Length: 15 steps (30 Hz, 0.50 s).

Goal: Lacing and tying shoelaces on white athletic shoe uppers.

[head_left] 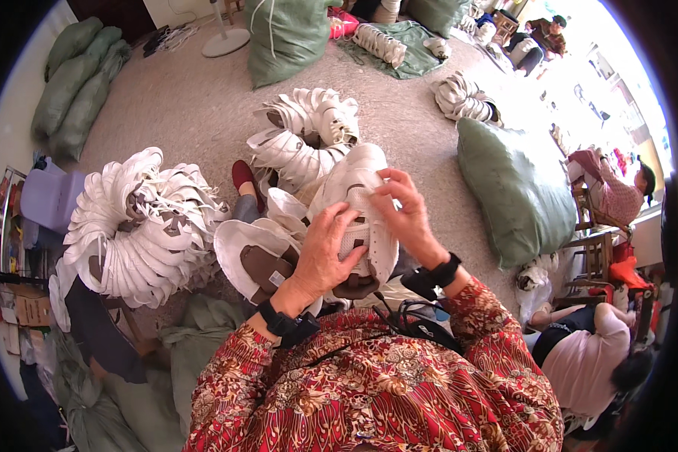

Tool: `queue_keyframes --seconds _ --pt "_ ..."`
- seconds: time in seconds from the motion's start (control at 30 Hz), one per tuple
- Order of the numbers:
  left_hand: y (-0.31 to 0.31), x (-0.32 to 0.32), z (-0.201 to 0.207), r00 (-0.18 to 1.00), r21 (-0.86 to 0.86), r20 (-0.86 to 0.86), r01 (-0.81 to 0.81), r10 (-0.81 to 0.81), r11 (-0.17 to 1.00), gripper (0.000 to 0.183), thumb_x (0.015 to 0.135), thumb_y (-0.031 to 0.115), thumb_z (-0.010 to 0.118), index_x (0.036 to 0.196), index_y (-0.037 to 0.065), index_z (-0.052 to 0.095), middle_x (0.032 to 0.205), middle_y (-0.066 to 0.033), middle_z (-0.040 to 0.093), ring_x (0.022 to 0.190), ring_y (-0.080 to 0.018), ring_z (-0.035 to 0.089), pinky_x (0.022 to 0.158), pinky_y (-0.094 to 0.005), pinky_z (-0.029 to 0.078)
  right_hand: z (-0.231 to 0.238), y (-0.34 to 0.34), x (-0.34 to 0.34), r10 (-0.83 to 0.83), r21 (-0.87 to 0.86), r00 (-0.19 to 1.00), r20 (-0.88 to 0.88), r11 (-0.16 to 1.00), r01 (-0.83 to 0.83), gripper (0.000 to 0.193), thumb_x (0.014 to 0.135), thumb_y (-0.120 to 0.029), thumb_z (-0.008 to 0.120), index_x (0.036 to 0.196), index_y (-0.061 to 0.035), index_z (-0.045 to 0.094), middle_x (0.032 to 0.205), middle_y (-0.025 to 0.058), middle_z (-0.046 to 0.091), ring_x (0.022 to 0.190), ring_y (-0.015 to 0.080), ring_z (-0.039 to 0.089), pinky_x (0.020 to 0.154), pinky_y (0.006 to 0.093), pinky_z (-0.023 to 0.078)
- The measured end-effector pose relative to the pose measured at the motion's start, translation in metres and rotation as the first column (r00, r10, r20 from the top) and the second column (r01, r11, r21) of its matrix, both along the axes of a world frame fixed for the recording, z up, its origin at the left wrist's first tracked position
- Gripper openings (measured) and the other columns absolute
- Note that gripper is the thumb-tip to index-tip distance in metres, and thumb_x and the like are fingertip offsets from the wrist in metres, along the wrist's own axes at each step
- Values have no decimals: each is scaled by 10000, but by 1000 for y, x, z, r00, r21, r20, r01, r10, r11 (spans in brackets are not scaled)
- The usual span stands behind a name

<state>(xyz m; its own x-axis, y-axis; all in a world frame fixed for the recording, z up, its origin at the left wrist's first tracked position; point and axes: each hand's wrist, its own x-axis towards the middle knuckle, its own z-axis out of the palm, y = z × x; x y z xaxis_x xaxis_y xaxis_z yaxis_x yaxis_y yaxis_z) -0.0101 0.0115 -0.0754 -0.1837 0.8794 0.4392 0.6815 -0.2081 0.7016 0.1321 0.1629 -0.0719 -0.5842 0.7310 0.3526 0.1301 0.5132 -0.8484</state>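
A white shoe upper (354,169) with dark lining lies over my lap, its toe pointing away from me. My left hand (324,248) grips it, fingers over the upper and thumb at its opening. Bent over the upper's right side is my right hand (405,215), thumb and fingertips pinched close to its surface. Whatever those fingertips hold is too small to make out. Just left of my left hand, another white upper (256,260) shows its brown lining. Beyond my hands, a curved row of nested white uppers (301,154) rests on the floor.
A large ring of stacked uppers (139,226) stands at left, near a lilac plastic bin (51,197). Stuffed green sacks (512,192) lie at right and far left. Another tall green sack (288,41) stands ahead. A person in pink (587,354) bends low at right; others sit farther off.
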Motion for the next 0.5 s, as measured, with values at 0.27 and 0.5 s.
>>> queue_keyframes --seconds 0.27,0.5 --pt "-6 14 0 996 -56 -90 -30 25 998 629 743 91 797 1325 81 557 1350 -180 496 1247 -381 492 1074 -460 407 38 -23 73 92 -649 988 -123 746 -151 104 1015 -105 591 1062 -33 651 724 -18 616 581 46 557 546 201 444" --pt "-15 17 21 998 -67 -65 -32 27 997 579 765 102 811 1291 58 572 1284 -164 530 1162 -354 547 1020 -422 459 0 -41 60 175 -321 982 71 936 -144 159 997 -152 622 1008 -2 674 702 -12 586 630 38 488 541 250 412"
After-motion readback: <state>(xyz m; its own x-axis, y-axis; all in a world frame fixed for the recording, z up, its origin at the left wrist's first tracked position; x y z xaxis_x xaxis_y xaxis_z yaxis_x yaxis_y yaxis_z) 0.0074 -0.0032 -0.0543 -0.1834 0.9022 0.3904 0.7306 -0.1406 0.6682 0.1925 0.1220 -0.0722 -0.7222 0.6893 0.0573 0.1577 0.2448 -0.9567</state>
